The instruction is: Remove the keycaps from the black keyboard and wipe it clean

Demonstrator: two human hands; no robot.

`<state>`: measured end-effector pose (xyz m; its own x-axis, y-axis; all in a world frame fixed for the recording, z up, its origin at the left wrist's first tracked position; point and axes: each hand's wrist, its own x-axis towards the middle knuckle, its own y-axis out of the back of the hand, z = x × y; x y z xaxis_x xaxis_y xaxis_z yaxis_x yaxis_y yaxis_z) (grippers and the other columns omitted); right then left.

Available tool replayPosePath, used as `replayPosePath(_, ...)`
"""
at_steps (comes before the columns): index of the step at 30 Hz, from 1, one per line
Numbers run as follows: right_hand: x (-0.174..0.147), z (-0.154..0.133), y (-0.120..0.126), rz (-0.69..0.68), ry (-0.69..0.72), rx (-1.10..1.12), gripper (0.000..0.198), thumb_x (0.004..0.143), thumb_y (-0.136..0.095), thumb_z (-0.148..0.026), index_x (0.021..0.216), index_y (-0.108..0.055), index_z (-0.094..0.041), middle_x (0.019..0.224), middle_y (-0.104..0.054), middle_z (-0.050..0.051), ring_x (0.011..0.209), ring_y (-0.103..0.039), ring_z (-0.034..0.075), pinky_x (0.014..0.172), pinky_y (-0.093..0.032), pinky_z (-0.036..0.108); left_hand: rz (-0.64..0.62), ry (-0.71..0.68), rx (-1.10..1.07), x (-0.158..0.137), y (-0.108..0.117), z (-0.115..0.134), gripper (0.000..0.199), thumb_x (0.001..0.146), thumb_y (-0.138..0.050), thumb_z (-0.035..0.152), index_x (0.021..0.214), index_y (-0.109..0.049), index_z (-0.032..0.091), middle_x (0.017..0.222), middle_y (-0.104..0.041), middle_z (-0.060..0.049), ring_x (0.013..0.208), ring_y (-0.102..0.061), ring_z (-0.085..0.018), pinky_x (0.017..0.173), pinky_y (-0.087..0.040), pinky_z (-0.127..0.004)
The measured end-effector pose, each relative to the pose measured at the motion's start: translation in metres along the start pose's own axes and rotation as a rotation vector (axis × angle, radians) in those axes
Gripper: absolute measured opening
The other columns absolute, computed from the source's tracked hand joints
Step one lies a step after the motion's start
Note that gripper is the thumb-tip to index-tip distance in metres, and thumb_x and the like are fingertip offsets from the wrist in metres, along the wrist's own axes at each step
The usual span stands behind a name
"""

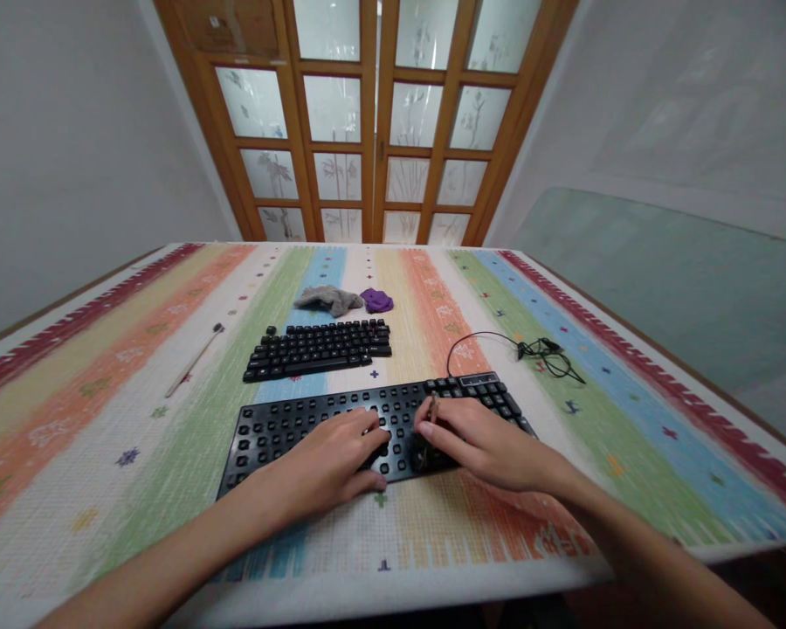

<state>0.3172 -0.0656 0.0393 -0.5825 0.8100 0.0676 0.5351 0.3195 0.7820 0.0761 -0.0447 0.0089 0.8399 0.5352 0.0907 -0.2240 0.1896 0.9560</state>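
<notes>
Two hands work on one black keyboard point(401, 441), which lies flat at the near centre of the striped tablecloth point(137, 489), directly before me. Handling: I judge it light, rigid and thin, its plastic smooth and apt to slide under sideways force. Hold points: the near edge and the outer corners; the exposed key posts, over most of the surface, may be fragile. My left hand point(337, 450) lies across the posts, thumb parted from the fingers, near the front edge. My right hand point(475, 437) pinches a small brown piece point(433, 407) between thumb and fingers; its exact form is unclear.

Containers: none seen. Loose keycaps point(320, 345) sit directly on the tablecloth at 11 o'clock from the keyboard, set out in rows; they should be light, hard and easily scattered, best taken by their sides. At 12 o'clock lie a grey cloth point(331, 300) and a purple cloth point(377, 300); at 10, a thin brush point(196, 356); at 2, the bundled cable point(545, 348).
</notes>
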Motion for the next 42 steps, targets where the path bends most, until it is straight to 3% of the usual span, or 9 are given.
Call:
replayPosePath(5, -0.013, -0.009, 0.001, -0.027, 0.079, -0.038, 0.023, 0.102, -0.040, -0.028, 0.097, -0.059, -0.017, 0.090, -0.065, 0.007, 0.081, -0.059, 0.018, 0.078, -0.045, 0.032, -0.009, 0.004, 0.000, 0.001, -0.001, -0.001, 0.031, 0.086, -0.070, 0.032, 0.111, -0.060, 0.017, 0.101, -0.060, -0.008, 0.091, -0.058, -0.024, 0.080, -0.049, -0.036)
replayPosePath(9, -0.007, 0.005, 0.001, 0.047, -0.020, 0.068, 0.028, 0.103, -0.038, -0.032, 0.092, -0.059, -0.017, 0.087, -0.065, 0.006, 0.079, -0.059, 0.017, 0.079, -0.045, 0.032, -0.001, 0.013, -0.008, 0.001, -0.001, 0.000, 0.030, 0.084, -0.072, 0.031, 0.107, -0.061, 0.016, 0.102, -0.060, -0.009, 0.091, -0.058, -0.024, 0.079, -0.049, -0.036)
replayPosePath(13, 0.007, 0.027, 0.000, 0.047, -0.165, 0.267, 0.032, 0.102, -0.038, -0.040, 0.090, -0.057, -0.016, 0.073, -0.061, 0.002, 0.066, -0.057, 0.015, 0.067, -0.046, 0.029, 0.010, 0.001, -0.012, 0.002, 0.001, 0.000, 0.025, 0.087, -0.068, 0.033, 0.105, -0.061, 0.017, 0.100, -0.060, -0.008, 0.089, -0.058, -0.023, 0.078, -0.048, -0.034)
replayPosePath(16, 0.015, 0.033, 0.001, 0.036, -0.200, 0.364, 0.036, 0.100, -0.040, -0.046, 0.089, -0.056, -0.016, 0.070, -0.059, 0.001, 0.063, -0.056, 0.014, 0.062, -0.045, 0.028, -0.002, 0.003, -0.025, 0.003, 0.002, 0.000, 0.028, 0.087, -0.067, 0.036, 0.107, -0.061, 0.017, 0.101, -0.061, -0.008, 0.091, -0.059, -0.023, 0.079, -0.049, -0.034)
replayPosePath(20, 0.017, 0.028, 0.005, 0.044, -0.138, 0.370, 0.036, 0.099, -0.042, -0.047, 0.087, -0.055, -0.016, 0.071, -0.058, 0.000, 0.065, -0.055, 0.014, 0.064, -0.044, 0.028, 0.017, 0.039, -0.102, 0.008, 0.005, 0.004, 0.030, 0.091, -0.062, 0.040, 0.111, -0.060, 0.018, 0.102, -0.061, -0.008, 0.094, -0.059, -0.023, 0.081, -0.049, -0.035)
replayPosePath(25, 0.013, 0.018, 0.011, 0.070, -0.045, 0.329, 0.037, 0.101, -0.040, -0.046, 0.087, -0.057, -0.016, 0.076, -0.060, 0.001, 0.070, -0.056, 0.015, 0.069, -0.044, 0.028, 0.078, 0.049, -0.170, 0.021, 0.006, 0.007, 0.023, 0.094, -0.056, 0.041, 0.098, -0.058, 0.018, 0.094, -0.062, -0.006, 0.086, -0.059, -0.021, 0.076, -0.048, -0.033)
replayPosePath(33, 0.004, 0.013, 0.013, 0.121, 0.048, 0.200, 0.034, 0.103, -0.038, -0.036, 0.081, -0.056, -0.017, 0.087, -0.064, 0.005, 0.078, -0.058, 0.016, 0.078, -0.045, 0.030, 0.048, -0.011, -0.218, 0.034, 0.014, 0.007, 0.014, 0.093, -0.055, 0.030, 0.084, -0.055, 0.018, 0.081, -0.058, -0.002, 0.074, -0.054, -0.016, 0.068, -0.044, -0.029)
replayPosePath(38, 0.002, 0.016, 0.010, 0.148, 0.046, 0.159, 0.026, 0.103, -0.040, -0.029, 0.086, -0.056, -0.017, 0.094, -0.066, 0.007, 0.086, -0.060, 0.017, 0.083, -0.045, 0.032, 0.118, -0.024, -0.252, 0.042, 0.024, -0.009, 0.009, 0.091, -0.057, 0.027, 0.090, -0.057, 0.018, 0.080, -0.057, -0.001, 0.073, -0.053, -0.015, 0.068, -0.044, -0.027)
replayPosePath(42, 0.000, 0.017, 0.011, 0.164, 0.034, 0.149, 0.025, 0.102, -0.040, -0.028, 0.087, -0.056, -0.017, 0.093, -0.067, 0.006, 0.085, -0.060, 0.017, 0.083, -0.045, 0.031, 0.240, -0.019, -0.046, 0.055, 0.023, -0.042, 0.014, 0.094, -0.053, 0.029, 0.094, -0.059, 0.017, 0.083, -0.057, -0.003, 0.078, -0.054, -0.017, 0.072, -0.046, -0.032)
